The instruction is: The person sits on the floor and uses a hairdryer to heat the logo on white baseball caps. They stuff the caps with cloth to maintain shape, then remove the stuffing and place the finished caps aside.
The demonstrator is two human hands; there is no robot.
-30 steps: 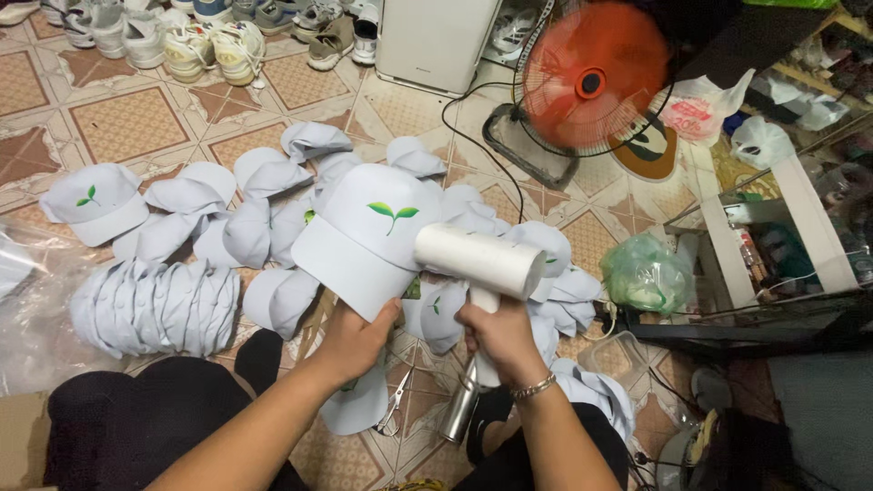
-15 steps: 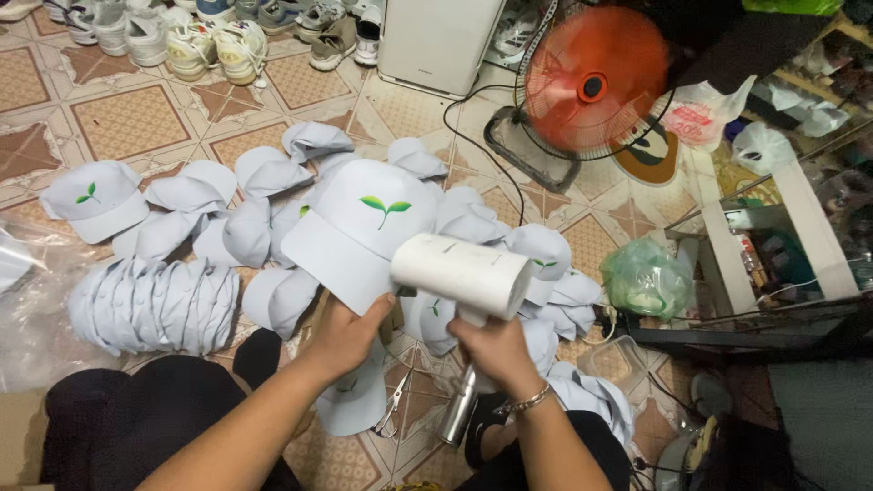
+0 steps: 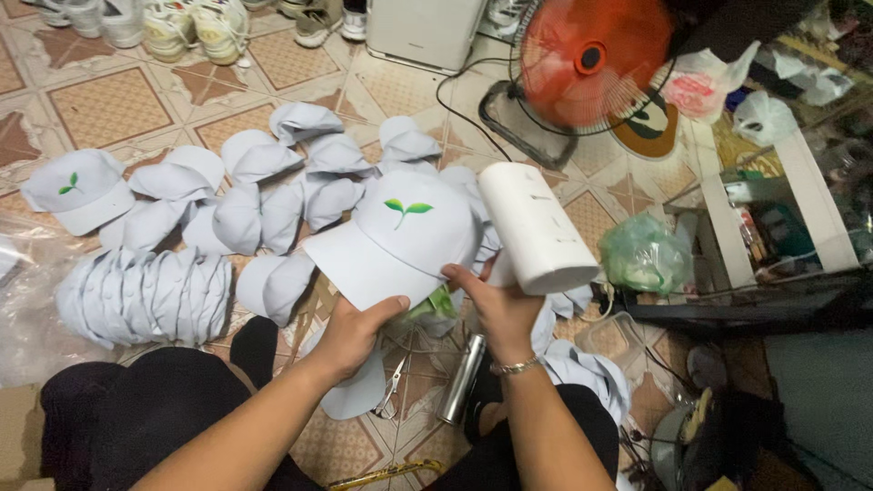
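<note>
Fingers of the left hand pinch the brim of a pale cap with a green sprout emblem, held above the lap; the right hand is wrapped tight around a white hair dryer, its barrel just beside the cap's crown. By my reckoning the work is partway: a nested row of caps lies to the left, while many loose caps are scattered on the tiled floor. A red fan, small snips and a metal canister crowd close by.
</note>
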